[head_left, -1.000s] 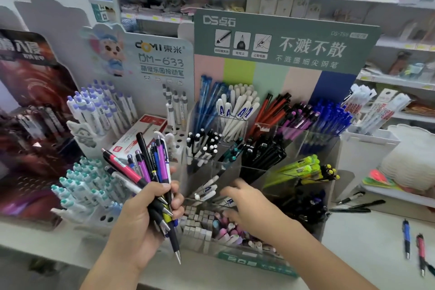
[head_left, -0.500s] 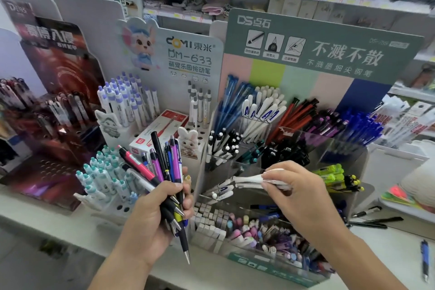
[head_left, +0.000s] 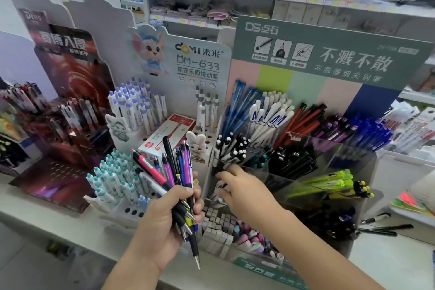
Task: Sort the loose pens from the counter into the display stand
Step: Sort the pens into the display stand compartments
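My left hand (head_left: 168,223) grips a fanned bundle of pens (head_left: 169,167): pink, purple, blue, black and white, tips down. The display stand (head_left: 329,59) has a green header card and clear compartments of blue, white, red, purple, black and yellow-green pens. My right hand (head_left: 242,189) reaches over the stand's front-left compartment, just below the white pens with black caps (head_left: 231,150). Its curled fingers seem to pinch a few white pens (head_left: 220,187), mostly hidden under the palm. Loose black pens (head_left: 383,227) lie on the counter (head_left: 395,263) to the right of the stand.
A white DOMI stand (head_left: 197,59) with purple-capped and teal-capped pens and a red box (head_left: 169,134) stands left of the display. Further left is a dark red display (head_left: 70,92). Erasers (head_left: 219,231) fill the front tray. Stocked shelves run behind.
My right hand lifted white pens from a lower compartment, then carried them left and down to the front-left compartment. The view shifted right; my left hand kept its bundle.
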